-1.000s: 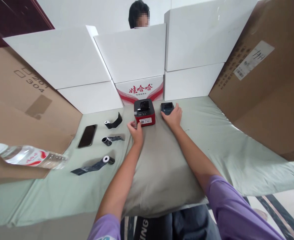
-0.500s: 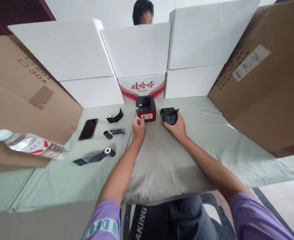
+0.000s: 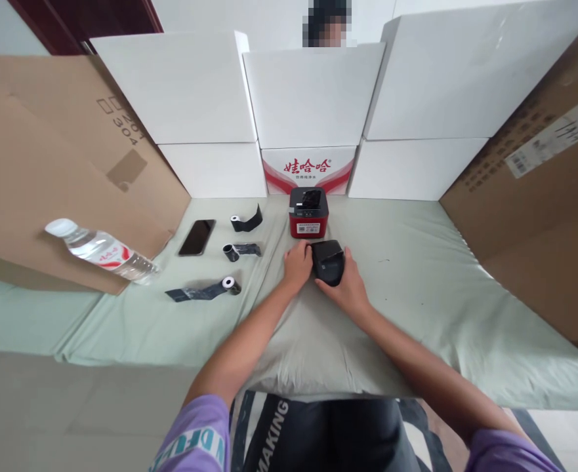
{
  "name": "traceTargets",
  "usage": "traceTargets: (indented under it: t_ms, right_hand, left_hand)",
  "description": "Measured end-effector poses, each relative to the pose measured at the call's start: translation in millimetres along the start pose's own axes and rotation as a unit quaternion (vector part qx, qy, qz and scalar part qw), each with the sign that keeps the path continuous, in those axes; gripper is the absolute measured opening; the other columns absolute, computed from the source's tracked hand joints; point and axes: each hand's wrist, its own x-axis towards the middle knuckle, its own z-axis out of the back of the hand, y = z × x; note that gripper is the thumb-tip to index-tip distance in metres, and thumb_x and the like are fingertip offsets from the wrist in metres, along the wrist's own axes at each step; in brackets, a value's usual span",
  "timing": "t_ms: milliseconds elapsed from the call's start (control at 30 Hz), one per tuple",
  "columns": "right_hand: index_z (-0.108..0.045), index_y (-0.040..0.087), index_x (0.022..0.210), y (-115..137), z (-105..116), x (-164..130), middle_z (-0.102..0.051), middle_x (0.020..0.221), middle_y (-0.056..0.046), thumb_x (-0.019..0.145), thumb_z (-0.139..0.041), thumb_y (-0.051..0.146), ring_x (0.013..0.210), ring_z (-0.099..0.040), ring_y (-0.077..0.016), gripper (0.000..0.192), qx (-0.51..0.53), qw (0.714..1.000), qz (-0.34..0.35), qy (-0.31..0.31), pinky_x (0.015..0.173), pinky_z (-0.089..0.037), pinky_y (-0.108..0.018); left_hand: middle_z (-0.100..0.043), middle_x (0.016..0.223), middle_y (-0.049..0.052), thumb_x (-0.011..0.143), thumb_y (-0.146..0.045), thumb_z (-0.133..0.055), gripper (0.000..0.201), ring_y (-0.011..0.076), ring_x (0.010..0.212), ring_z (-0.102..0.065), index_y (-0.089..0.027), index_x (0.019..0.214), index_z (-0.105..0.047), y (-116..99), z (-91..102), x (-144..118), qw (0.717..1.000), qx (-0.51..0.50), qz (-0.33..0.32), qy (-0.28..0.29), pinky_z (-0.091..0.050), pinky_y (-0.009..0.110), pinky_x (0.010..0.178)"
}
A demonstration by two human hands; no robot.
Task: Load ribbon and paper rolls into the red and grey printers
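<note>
The counter point(image 3: 407, 269) is carrying one bottle point(image 3: 107, 252), one red-and-black box point(image 3: 308, 215) and, nearer the person, one black device point(image 3: 328, 262) is sitting between two hands; the right hand point(image 3: 350, 285) is gripping its right side, fingers spread moderately wide, while the left hand's point(image 3: 297, 267) fingers are touching its left edge, how tightly I cannot tell; one phone point(image 3: 197, 237) and three rolls point(image 3: 234, 254) are lying leftward

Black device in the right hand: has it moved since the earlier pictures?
Yes: the black device has moved away from the lettered white box behind it, and to the left.
</note>
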Motion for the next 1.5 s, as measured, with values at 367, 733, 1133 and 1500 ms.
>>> traceTargets:
  t_ms: [367, 733, 1133, 1500]
  right_hand:
    - [-0.015, 0.022, 0.167, -3.0, -0.8, -4.9, -0.044, 0.16, -0.024, 0.076, -0.078, 0.058, 0.151, -0.045, -0.0438, 0.116, 0.055, 0.998, 0.033, 0.029, 0.121, -0.041, -0.07]
    - [-0.013, 0.015, 0.169, -6.5, -1.7, 0.0, -0.043, 0.163, -0.025, 0.071, -0.081, 0.054, 0.155, -0.042, -0.0439, 0.125, 0.079, 0.995, 0.014, 0.054, 0.126, -0.037, -0.068]
    - [-0.009, 0.014, 0.17, -4.2, 2.6, 0.8, -0.035, 0.169, -0.027, 0.071, -0.083, 0.059, 0.159, -0.036, -0.0438, 0.132, 0.072, 0.995, 0.0, 0.063, 0.124, -0.039, -0.066]
    - [-0.005, 0.021, 0.172, -1.1, 8.4, 3.0, -0.043, 0.167, -0.023, 0.068, -0.085, 0.057, 0.148, -0.053, -0.0456, 0.136, 0.031, 0.997, -0.024, 0.067, 0.111, -0.052, -0.066]
  left_hand:
    - [-0.064, 0.15, 0.007, 0.107, -0.023, -0.034, 0.034, 0.0248, 0.166, -0.024, -0.027, 0.124, -0.063, 2.1, -1.1, -1.0, 0.999, -0.007, 0.03, 0.037, -0.006, 0.063, 0.135]
    - [-0.049, 0.166, 0.012, 0.107, -0.027, -0.037, 0.029, 0.0324, 0.168, -0.015, -0.021, 0.104, -0.066, 11.4, 0.9, -11.1, 0.995, 0.053, 0.039, 0.069, 0.0, 0.066, 0.134]
    - [-0.039, 0.172, 0.016, 0.108, -0.032, -0.032, 0.041, 0.0309, 0.168, -0.016, -0.017, 0.134, -0.061, 13.9, -2.8, -7.1, 0.993, 0.064, 0.049, 0.084, -0.001, 0.061, 0.135]
    - [-0.034, 0.175, 0.006, 0.106, -0.033, -0.035, 0.049, 0.0302, 0.168, -0.01, -0.029, 0.151, -0.055, 19.2, -7.3, -5.5, 0.994, 0.068, 0.052, 0.068, -0.003, 0.063, 0.135]
